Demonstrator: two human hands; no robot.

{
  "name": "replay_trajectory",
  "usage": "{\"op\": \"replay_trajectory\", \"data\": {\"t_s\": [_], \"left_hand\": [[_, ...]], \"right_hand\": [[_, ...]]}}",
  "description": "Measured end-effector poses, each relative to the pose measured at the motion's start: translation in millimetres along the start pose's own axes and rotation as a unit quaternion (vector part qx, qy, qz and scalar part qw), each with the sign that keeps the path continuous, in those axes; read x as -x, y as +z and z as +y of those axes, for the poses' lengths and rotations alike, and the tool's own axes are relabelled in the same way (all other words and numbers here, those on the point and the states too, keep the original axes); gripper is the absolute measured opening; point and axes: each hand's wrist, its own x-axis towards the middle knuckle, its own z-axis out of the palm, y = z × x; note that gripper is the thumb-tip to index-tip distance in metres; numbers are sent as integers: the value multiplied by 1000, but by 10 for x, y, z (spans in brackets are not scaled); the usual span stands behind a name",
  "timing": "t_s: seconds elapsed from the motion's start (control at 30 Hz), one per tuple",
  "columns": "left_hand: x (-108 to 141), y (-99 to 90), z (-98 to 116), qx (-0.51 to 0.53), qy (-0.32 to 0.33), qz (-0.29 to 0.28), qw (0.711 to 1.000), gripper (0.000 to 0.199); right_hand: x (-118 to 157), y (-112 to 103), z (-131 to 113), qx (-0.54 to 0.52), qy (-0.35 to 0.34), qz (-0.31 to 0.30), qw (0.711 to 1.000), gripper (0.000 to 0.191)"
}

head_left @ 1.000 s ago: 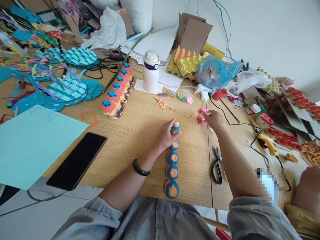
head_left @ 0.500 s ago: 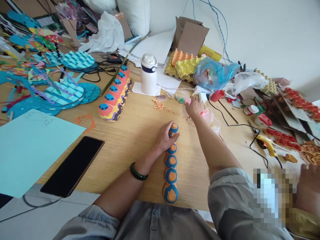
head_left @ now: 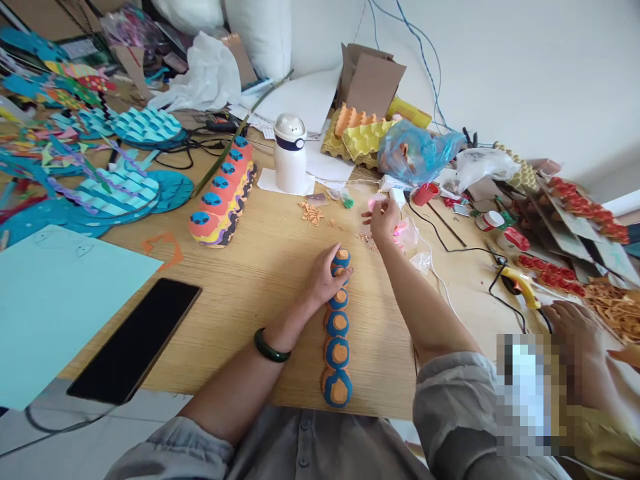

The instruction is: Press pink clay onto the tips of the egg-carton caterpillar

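A narrow strip of orange cups with blue rings and orange centres (head_left: 338,324) lies lengthwise on the wooden table before me. My left hand (head_left: 325,277) is wrapped round its far end, thumb and fingers on either side. Farther off to the right, my right hand (head_left: 383,221) hovers over or rests at a clear plastic wrapper with pink clay (head_left: 401,229); its fingers are bent, and what lies at the fingertips is too small to make out. A small green lump (head_left: 348,203) and orange crumbs (head_left: 313,213) lie left of that hand.
A larger painted egg-carton piece (head_left: 223,193), a white bottle (head_left: 291,157) and a black phone (head_left: 136,340) are to the left. Rightward are a red cup (head_left: 425,194), a yellow glue gun (head_left: 521,285), cables and another person's hand (head_left: 575,330).
My right hand has drawn slightly back from the green lump, its fingers now toward the pink clay. The other person's hand has moved left at the right edge. The view has shifted slightly.
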Motion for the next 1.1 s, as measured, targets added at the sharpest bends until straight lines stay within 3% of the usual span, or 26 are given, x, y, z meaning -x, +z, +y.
{"op": "replay_trajectory", "data": {"t_s": [0.1, 0.2, 0.3, 0.37, 0.53, 0.67, 0.8, 0.9, 1.1], "left_hand": [[6, -30, 40, 10, -4, 19, 1000, 60], [13, -92, 121, 10, 35, 68, 997, 45], [27, -146, 215, -8, 88, 115, 989, 31], [40, -156, 258, -20, 103, 118, 988, 28], [79, -129, 269, -11, 76, 110, 991, 26], [106, -131, 289, -8, 97, 117, 988, 25], [123, -142, 362, -32, 156, 89, 983, 26], [129, -151, 406, -50, 186, 69, 979, 25], [141, -159, 427, -55, 190, 72, 978, 24]], "right_hand": [[242, -106, -48, -224, 65, -10, 972, 22], [580, -233, -78, -315, 71, -66, 944, 36], [1000, -314, -104, -331, 66, -86, 937, 37], [1287, -330, -136, -308, 51, -84, 946, 34], [1783, -326, -193, -284, 7, -66, 956, 24], [1903, -381, -149, -331, 39, -48, 942, 28], [1889, -475, -121, -315, 60, -9, 947, 39], [1847, -525, -132, -310, 85, -41, 946, 37], [1792, -536, -117, -364, 123, -108, 917, 37]]}}
